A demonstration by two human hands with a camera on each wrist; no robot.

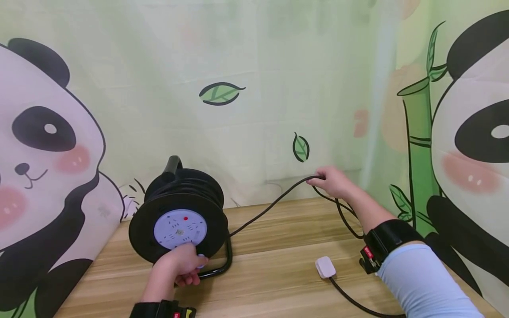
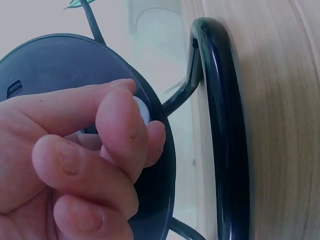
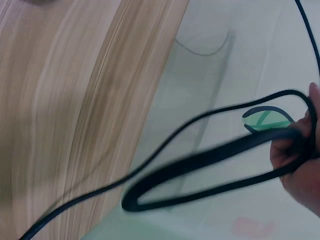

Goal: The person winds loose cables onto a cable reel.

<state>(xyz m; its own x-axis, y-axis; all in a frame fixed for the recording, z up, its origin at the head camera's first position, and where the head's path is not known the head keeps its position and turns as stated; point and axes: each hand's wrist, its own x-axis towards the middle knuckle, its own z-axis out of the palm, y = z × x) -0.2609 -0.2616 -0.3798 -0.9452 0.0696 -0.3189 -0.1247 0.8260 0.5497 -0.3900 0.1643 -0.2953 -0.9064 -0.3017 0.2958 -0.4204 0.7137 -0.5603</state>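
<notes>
A black cable reel (image 1: 140, 236) stands on the left of the table, with a pale round socket panel (image 1: 171, 227) on its front. At the panel's lower edge my left hand (image 1: 180, 265) pinches the small pale winding knob (image 2: 143, 111), mostly hidden by the fingers in the left wrist view. A black cable (image 1: 259, 216) runs from the reel up to my right hand (image 1: 336, 182), which grips it above the table's back edge. Loops of cable (image 3: 200, 192) hang from that hand in the right wrist view.
A white plug (image 1: 325, 267) lies on the wooden table (image 1: 274, 282) at front right, its cord leading off the lower edge. The reel's black tube stand (image 2: 225, 125) rests on the table. A curtain with printed pandas (image 1: 254, 57) hangs behind.
</notes>
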